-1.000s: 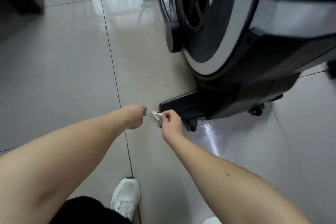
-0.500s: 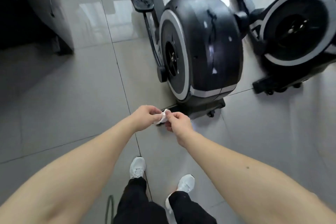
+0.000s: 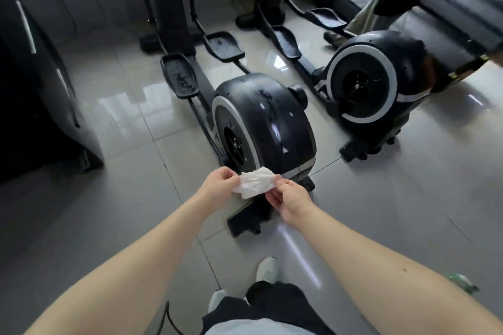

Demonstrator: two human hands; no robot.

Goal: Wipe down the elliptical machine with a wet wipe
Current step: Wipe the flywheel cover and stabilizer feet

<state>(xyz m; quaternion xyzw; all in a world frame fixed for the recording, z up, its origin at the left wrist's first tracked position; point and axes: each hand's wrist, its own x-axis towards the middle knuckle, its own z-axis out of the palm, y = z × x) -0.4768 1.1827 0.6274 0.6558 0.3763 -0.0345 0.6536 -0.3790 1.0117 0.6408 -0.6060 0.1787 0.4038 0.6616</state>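
A black elliptical machine [image 3: 261, 122] with a white-rimmed flywheel housing stands on the tiled floor right in front of me, its pedals reaching toward the wall. A crumpled white wet wipe [image 3: 254, 182] is stretched between my two hands in front of the housing's lower rear end. My left hand [image 3: 219, 182] pinches its left edge and my right hand [image 3: 291, 198] pinches its right edge. The wipe hangs in the air, apart from the machine. The machine's black base foot [image 3: 249, 219] shows just below my hands.
A second elliptical [image 3: 364, 87] stands to the right, with a person's dark head [image 3: 419, 62] bent close behind it. A dark machine [image 3: 40, 84] fills the left side. My white shoes [image 3: 266, 269] are on the glossy tiles below. A small green scrap [image 3: 460, 281] lies at lower right.
The view has risen and pulled back from the machine's base. The small balled wipe has been pulled open between both hands into a wider sheet.
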